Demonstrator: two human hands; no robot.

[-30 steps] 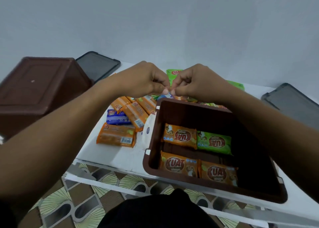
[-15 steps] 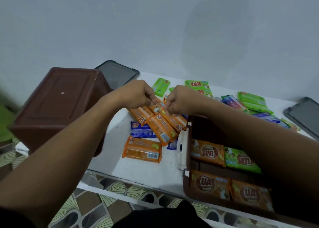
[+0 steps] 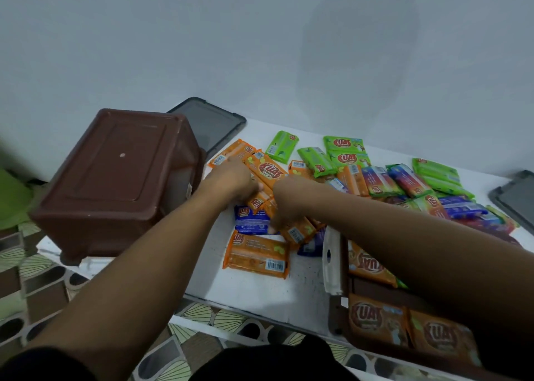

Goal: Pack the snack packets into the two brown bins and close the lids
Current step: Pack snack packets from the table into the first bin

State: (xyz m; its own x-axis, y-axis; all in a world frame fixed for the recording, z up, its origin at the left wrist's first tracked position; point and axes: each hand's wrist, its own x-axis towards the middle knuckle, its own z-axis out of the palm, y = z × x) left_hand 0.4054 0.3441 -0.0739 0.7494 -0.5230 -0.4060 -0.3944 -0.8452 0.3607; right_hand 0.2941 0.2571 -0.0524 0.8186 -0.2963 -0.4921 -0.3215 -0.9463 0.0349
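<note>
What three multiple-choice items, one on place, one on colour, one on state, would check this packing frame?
1. Where is the overturned brown bin?
A. at the left end of the table
B. inside the other bin
C. at the table's right end

2. What colour is the lone packet nearest the table's front edge?
A. green
B. orange
C. blue

3. How is the upright brown bin at lower right?
A. lid shut
B. open, nothing inside
C. open, packets inside

Answers:
1 A: it sits at the left with its base facing up.
2 B: its wrapper is orange, with a barcode.
3 C: orange packets lie in it and no lid covers it.
</note>
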